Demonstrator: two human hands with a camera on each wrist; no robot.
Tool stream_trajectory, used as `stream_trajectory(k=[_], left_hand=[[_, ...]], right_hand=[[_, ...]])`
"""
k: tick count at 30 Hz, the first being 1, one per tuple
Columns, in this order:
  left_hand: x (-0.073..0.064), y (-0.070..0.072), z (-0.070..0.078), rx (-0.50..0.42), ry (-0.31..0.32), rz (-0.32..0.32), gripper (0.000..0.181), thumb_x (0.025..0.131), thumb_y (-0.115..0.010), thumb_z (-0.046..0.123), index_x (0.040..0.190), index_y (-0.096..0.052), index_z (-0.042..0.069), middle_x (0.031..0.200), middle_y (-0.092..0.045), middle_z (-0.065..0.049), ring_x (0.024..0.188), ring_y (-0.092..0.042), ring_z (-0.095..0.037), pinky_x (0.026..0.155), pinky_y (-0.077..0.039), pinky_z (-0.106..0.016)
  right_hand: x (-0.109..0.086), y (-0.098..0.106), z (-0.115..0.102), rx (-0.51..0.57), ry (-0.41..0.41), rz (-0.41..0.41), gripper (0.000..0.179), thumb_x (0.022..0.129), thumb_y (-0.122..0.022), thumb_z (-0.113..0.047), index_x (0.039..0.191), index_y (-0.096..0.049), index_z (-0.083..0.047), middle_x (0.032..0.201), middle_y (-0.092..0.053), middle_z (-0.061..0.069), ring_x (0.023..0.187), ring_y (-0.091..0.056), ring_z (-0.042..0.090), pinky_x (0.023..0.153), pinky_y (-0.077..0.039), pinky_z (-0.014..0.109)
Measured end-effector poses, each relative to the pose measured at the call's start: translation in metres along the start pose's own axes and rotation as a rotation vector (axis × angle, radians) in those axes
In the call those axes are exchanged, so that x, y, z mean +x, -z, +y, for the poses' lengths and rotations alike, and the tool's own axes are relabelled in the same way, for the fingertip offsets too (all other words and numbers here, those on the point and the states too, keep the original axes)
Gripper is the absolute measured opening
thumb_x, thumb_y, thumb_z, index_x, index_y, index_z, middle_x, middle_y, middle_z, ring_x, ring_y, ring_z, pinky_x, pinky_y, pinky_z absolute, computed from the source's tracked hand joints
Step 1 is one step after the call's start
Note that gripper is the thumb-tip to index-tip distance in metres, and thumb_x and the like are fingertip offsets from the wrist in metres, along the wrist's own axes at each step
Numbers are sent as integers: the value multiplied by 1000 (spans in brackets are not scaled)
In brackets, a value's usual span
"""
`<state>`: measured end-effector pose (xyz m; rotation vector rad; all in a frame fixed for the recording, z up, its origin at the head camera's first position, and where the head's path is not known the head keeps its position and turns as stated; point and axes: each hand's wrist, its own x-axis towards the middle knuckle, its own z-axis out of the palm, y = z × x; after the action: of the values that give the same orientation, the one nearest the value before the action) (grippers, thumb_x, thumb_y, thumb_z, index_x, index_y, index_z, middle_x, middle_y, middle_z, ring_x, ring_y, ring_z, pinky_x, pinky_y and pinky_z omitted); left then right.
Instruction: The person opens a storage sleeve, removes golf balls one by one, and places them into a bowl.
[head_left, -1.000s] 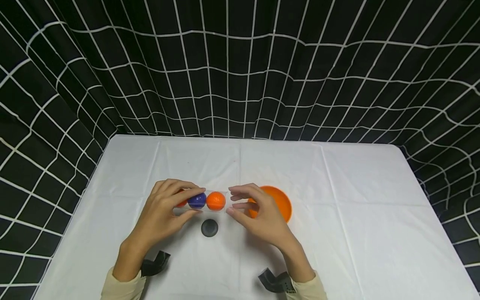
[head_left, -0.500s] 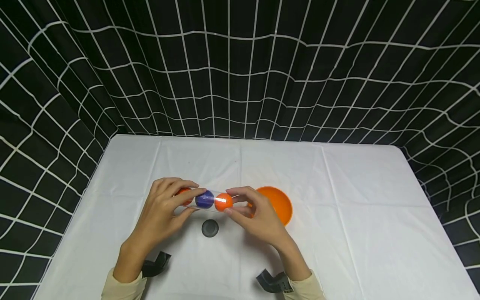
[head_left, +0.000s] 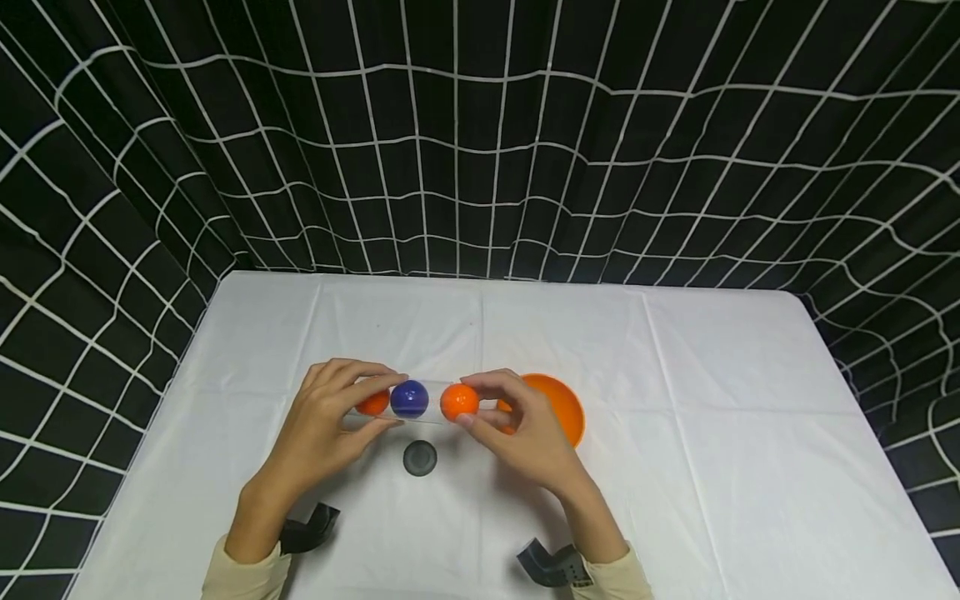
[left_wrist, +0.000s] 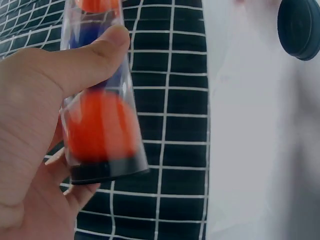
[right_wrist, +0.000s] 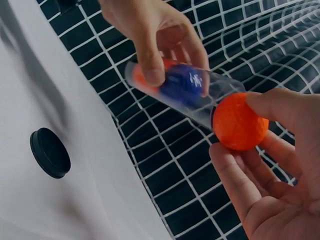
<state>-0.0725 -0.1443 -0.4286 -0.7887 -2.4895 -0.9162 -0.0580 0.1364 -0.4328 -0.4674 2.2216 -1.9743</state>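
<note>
My left hand grips a clear plastic tube that lies sideways above the table. Inside it are an orange-red ball by the black-capped end and a dark blue ball in the middle. At the tube's uncapped end my right hand pinches an orange ball between thumb and fingers, right at the tube's mouth. A loose black cap lies on the table below the tube; it also shows in both wrist views.
An orange bowl stands behind and right of my right hand, partly covered by it. White cloth covers the table. Black curtain with a white grid surrounds the back and sides. Black wrist mounts sit at both sleeves.
The orange ball has come right, out to the tube's mouth, and my right fingers have closed on it. A gap has opened between it and the blue ball.
</note>
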Motion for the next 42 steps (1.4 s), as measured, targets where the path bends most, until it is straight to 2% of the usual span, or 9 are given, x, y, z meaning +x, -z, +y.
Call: stream_trajectory(k=[7, 16, 27, 36, 42], left_hand=[[-2, 0, -2, -41, 52, -23, 52, 76, -97, 24, 124, -78, 21, 121, -77, 0, 114, -66, -21, 103, -47, -41], [-2, -2, -2, -52, 63, -29, 52, 76, -97, 24, 125, -78, 21, 122, -77, -1, 115, -66, -21, 104, -49, -44], [-1, -2, -3, -54, 55, -20, 52, 76, -97, 25, 124, -78, 21, 121, -77, 0, 114, -67, -20, 103, -49, -41], [-2, -1, -3, -54, 62, -30, 52, 76, -96, 25, 125, -78, 21, 122, -77, 1, 113, -67, -19, 103, -49, -40], [-2, -1, -2, -53, 65, -39, 52, 77, -96, 25, 125, -78, 21, 123, -77, 0, 115, -67, -20, 104, -50, -43]], right_hand=[[0, 9, 1, 45, 51, 42, 42, 91, -79, 2, 131, -68, -5, 129, -64, 15, 117, -69, 11, 98, -62, 27], [-1, 18, 3, 20, 124, 74, 40, 90, -79, 6, 128, -69, -1, 125, -64, 17, 113, -68, 11, 98, -63, 30], [-2, 31, -2, -117, 89, 127, 39, 90, -82, -2, 127, -72, -8, 125, -66, 9, 111, -69, 11, 98, -61, 24], [-5, 36, 1, -224, 62, 146, 34, 91, -83, -9, 123, -73, -13, 122, -68, 4, 111, -69, 11, 99, -60, 23], [-7, 42, 3, -295, 34, 153, 32, 91, -83, -11, 120, -73, -15, 120, -69, 2, 110, -70, 14, 98, -60, 23]])
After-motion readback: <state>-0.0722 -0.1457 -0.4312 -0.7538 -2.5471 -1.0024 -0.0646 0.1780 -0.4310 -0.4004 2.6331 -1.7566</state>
